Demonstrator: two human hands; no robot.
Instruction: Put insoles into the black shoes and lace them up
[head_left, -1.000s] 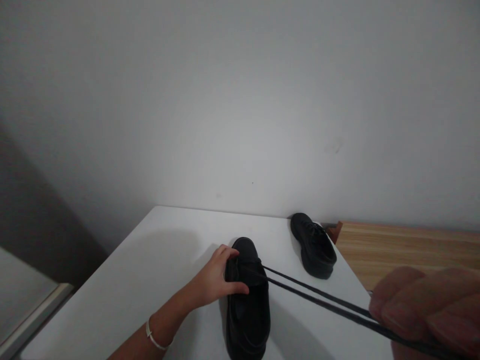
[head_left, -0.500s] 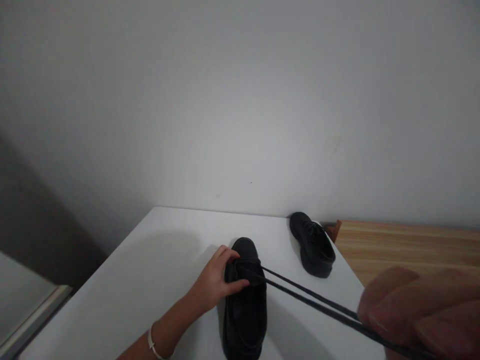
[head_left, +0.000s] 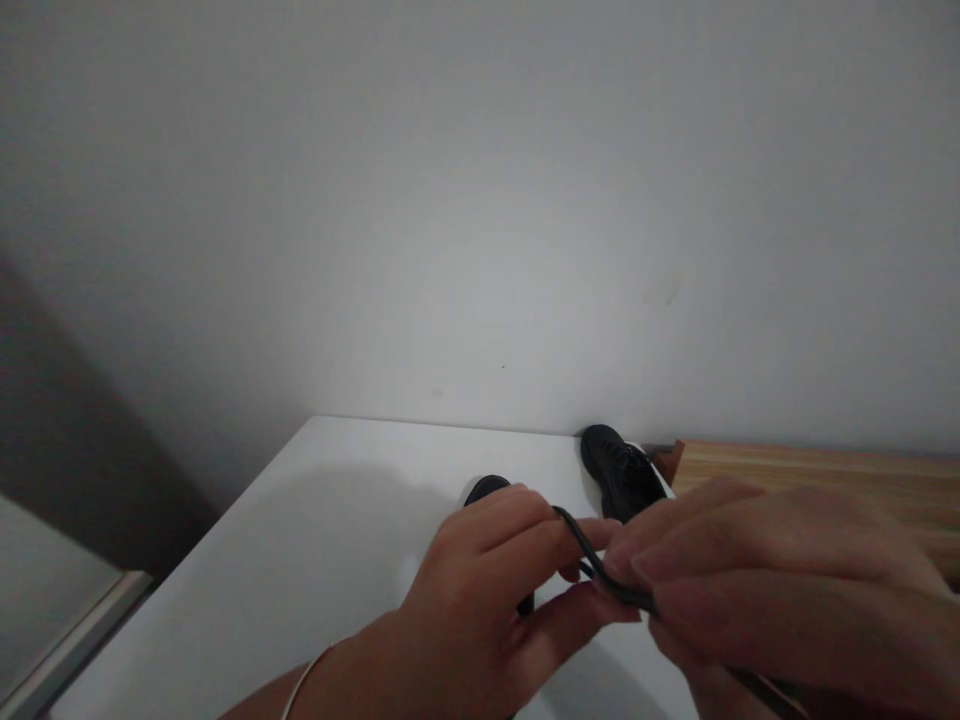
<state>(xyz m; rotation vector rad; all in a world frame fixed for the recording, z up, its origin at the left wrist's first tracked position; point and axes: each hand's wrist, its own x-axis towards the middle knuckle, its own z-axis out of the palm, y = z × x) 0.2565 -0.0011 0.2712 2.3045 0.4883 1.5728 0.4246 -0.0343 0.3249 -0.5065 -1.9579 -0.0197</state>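
Note:
Both hands are raised close to the camera, meeting over the white table (head_left: 330, 510). My left hand (head_left: 487, 590) pinches a black shoelace (head_left: 581, 550) between thumb and fingers. My right hand (head_left: 757, 600) grips the same lace from the right, its fingers closed over it. The near black shoe (head_left: 486, 489) is mostly hidden behind my left hand; only its toe shows. A second black shoe (head_left: 619, 470) stands at the table's far right corner, against the wall.
A plain grey wall (head_left: 480, 200) rises behind the table. A wooden surface (head_left: 825, 470) adjoins the table on the right. The table's left edge drops to a darker floor and a pale ledge (head_left: 67, 650).
My left hand left the near shoe and rose toward the camera. My right hand moved left with the lace. Both hands now hold the lace together.

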